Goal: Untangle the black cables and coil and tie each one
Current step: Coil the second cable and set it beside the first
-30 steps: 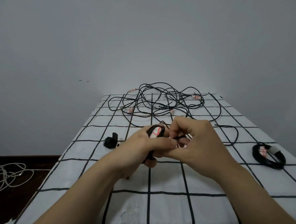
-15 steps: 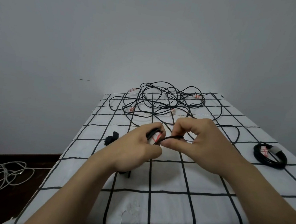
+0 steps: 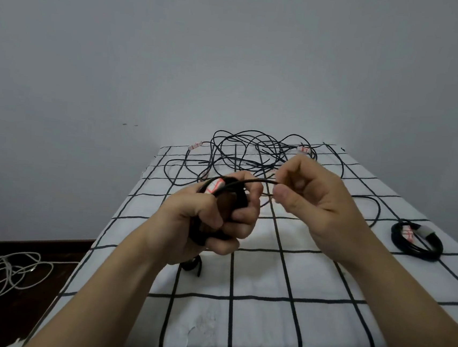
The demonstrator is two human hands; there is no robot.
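Observation:
My left hand grips a small coil of black cable with a white, red-marked label, held above the table. A strand of that cable arcs rightward to my right hand, which pinches it between thumb and forefinger. A tangle of black cables with white tagged ends lies at the far end of the table. One black cable, coiled and tied, lies at the right edge.
The table wears a white cloth with a black grid. A small black item lies under my left wrist. White cable lies looped on the dark floor at left. A grey wall stands behind.
My hands have parted: the right one has drawn a strand of cable out to the right and up, while the left has kept its hold on the coil.

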